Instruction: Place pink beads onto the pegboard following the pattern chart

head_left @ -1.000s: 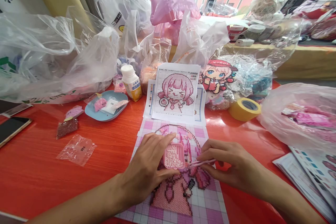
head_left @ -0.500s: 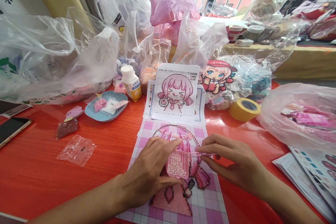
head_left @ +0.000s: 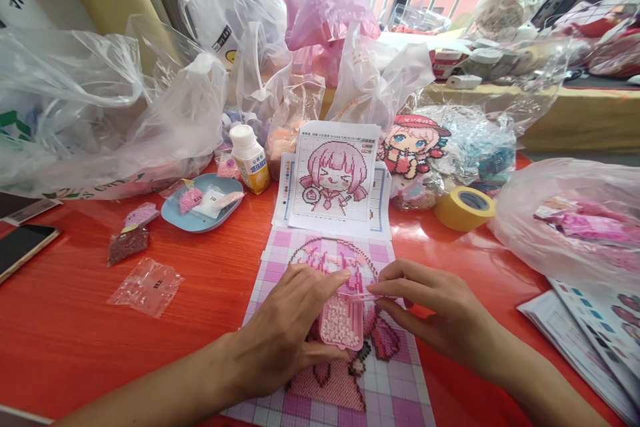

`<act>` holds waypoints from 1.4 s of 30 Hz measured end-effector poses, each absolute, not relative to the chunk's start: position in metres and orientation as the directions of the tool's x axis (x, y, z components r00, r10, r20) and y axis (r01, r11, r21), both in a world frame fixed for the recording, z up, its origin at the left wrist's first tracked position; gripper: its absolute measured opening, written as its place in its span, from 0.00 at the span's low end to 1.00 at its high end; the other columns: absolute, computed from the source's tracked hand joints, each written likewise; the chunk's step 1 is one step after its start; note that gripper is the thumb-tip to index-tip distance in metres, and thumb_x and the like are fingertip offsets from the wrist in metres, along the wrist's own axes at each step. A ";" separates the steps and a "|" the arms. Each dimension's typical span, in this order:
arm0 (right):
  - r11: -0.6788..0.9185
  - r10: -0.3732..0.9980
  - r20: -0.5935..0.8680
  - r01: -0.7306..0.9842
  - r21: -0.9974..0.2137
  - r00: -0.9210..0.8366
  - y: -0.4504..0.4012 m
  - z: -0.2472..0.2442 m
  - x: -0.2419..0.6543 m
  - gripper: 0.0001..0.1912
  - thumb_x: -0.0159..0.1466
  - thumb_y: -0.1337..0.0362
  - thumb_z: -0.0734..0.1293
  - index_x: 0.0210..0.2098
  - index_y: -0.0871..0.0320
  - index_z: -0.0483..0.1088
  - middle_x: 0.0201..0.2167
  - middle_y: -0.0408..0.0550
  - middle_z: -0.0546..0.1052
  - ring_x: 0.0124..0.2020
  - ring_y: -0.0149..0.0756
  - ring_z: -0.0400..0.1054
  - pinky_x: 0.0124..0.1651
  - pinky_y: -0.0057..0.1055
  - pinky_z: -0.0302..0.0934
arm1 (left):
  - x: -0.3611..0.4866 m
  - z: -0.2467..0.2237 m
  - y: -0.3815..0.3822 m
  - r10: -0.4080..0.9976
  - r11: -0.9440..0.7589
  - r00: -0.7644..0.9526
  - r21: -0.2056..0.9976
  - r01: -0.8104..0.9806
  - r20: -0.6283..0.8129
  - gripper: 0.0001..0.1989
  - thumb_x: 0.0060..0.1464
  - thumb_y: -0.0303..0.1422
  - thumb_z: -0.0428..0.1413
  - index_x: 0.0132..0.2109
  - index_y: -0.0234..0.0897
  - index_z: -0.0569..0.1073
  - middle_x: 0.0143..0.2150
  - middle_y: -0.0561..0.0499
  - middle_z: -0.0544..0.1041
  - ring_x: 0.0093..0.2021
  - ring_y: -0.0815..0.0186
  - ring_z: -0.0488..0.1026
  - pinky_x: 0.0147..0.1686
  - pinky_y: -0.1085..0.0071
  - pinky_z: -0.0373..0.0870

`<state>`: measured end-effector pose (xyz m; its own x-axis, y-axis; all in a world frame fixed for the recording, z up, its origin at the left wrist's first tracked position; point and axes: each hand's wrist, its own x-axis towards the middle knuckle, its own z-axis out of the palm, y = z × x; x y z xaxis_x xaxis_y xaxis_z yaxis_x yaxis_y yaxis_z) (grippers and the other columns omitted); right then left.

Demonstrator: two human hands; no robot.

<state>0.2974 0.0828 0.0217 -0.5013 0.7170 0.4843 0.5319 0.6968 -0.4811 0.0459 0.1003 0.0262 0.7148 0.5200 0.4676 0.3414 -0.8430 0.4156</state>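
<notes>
Between its thumb and fingers, my left hand holds a small pink tray of pale beads. My right hand pinches pink tweezers, whose tips reach over the upper part of the tray. Both hands are above a purple-and-white checked pegboard bearing a partly visible bead picture in pink with dark outlines. Behind the board, a printed chart of a pink-haired figure stands tilted on other sheets.
Left of the chart are a blue plate with bead bags, a white bottle and a phone. Yellow tape, a plastic bag and papers lie right. More bags line the back.
The tray has shifted slightly down and right. My right hand has moved a little left, bringing the tweezer tips from the tray's right edge to over its upper part.
</notes>
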 end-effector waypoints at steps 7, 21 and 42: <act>0.695 0.719 0.499 0.521 -0.495 -0.485 0.083 0.023 0.297 0.07 0.67 0.70 0.64 0.43 0.56 0.71 0.33 0.45 0.73 0.30 0.26 0.68 0.29 0.22 0.64 | 0.047 0.025 0.100 0.525 -0.843 0.703 0.408 0.351 0.480 0.31 0.59 0.46 0.54 0.62 0.31 0.58 0.47 0.43 0.77 0.48 0.59 0.74 0.54 0.60 0.69; 0.665 0.747 0.456 0.540 -0.515 -0.484 0.083 0.031 0.303 0.04 0.66 0.67 0.65 0.39 0.56 0.73 0.31 0.45 0.74 0.28 0.26 0.69 0.25 0.22 0.62 | 0.048 0.023 0.104 0.594 -0.803 0.574 0.381 0.458 0.563 0.31 0.59 0.42 0.56 0.63 0.33 0.57 0.45 0.42 0.77 0.45 0.56 0.74 0.46 0.55 0.73; 0.659 0.740 0.294 0.563 -0.498 -0.605 0.084 0.020 0.307 0.05 0.67 0.66 0.64 0.38 0.56 0.72 0.31 0.45 0.74 0.28 0.27 0.69 0.29 0.25 0.62 | 0.047 0.026 0.104 0.598 -0.800 0.570 0.381 0.464 0.563 0.32 0.58 0.42 0.57 0.64 0.33 0.58 0.44 0.42 0.77 0.44 0.55 0.74 0.46 0.56 0.73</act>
